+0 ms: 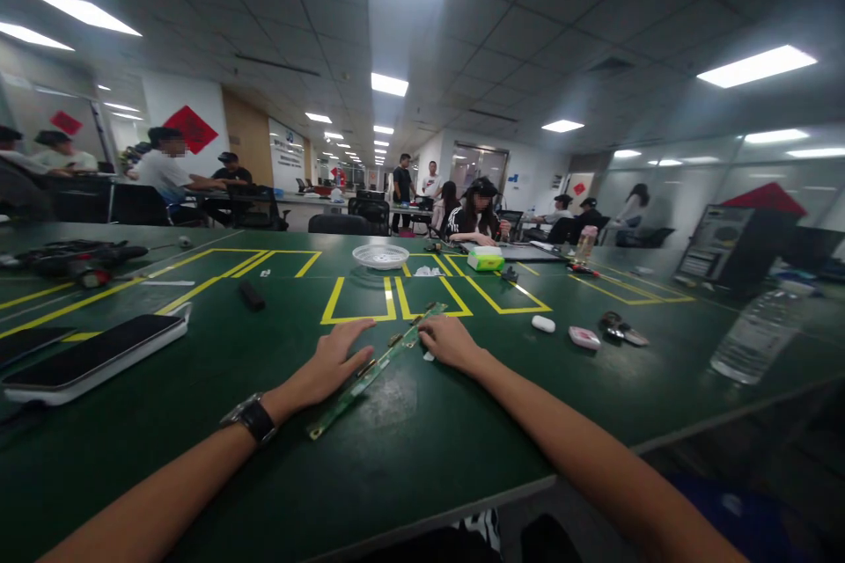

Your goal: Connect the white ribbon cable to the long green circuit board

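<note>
A long, narrow green circuit board lies slantwise on the green table in front of me, its far end pointing to the right. Several brownish components sit along its upper edge. My left hand is beside the board's left side, fingers stretched out and thumb apart, the thumb tip close to the board. At the far part of the board, my right hand has its fingers bent and closed against the edge; the fingertips are partly hidden. A small white scrap lies just under the right hand.
A white woven basket, a green tissue pack and white scraps lie farther off among yellow tape outlines. On the left are a power bank-like slab and a black block. A water bottle stands right; a person sits opposite.
</note>
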A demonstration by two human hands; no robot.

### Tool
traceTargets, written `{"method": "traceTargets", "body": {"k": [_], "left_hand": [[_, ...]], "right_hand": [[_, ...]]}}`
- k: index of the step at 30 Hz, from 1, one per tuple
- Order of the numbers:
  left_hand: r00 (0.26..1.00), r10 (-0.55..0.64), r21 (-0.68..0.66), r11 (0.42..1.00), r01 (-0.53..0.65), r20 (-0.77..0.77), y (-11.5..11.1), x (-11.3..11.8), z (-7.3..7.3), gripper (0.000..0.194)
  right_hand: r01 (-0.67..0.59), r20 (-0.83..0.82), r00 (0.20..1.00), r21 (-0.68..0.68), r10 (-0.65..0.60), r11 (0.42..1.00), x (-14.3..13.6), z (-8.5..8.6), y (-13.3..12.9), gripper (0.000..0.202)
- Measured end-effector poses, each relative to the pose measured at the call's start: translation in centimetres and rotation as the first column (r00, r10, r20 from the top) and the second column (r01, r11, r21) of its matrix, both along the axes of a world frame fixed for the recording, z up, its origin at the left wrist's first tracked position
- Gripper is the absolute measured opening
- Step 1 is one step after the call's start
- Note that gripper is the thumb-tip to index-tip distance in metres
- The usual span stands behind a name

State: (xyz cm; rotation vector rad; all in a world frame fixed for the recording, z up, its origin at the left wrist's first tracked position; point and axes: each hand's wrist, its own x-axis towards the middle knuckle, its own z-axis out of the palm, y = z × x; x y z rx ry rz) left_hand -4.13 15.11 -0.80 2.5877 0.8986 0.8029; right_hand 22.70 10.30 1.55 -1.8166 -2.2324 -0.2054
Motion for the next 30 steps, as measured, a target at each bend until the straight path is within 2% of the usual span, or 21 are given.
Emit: {"method": "traceTargets", "body": {"k": [4,7,11,23,30], "left_hand": [[0.999,-0.015,0.048,0.999,0.018,-0.048,-0.2,-0.1,0.2,0.05],[0.996,-0.028,0.079,0.996,0.034,-0.081,-0.4,-0.1,0.4,0.048],[0.994,-0.038,0.105,0.993,0.049,-0.104,-0.8,0.0,0.7,0.048],[0.982,-0.072,0.059,0.995,0.084,-0.173,-1.4,0.1,1.1,0.049],[0.974,-0.081,0.019,0.996,0.087,-0.211,-1.7,0.0,1.4,0.049]], "right_hand": [[0.242,-0.003,0.97,0.041,-0.242,0.969,2.6,-0.4,0.5,0.034],[0.316,0.004,0.949,0.044,-0.316,0.948,3.1,-0.8,0.6,0.039],[0.322,0.015,0.946,0.019,-0.323,0.946,2.8,-1.0,0.7,0.044],[0.312,-0.027,0.949,-0.049,-0.313,0.949,3.1,-1.2,0.4,0.061],[0.306,-0.049,0.95,-0.068,-0.31,0.949,3.2,-1.3,0.3,0.063]]}}
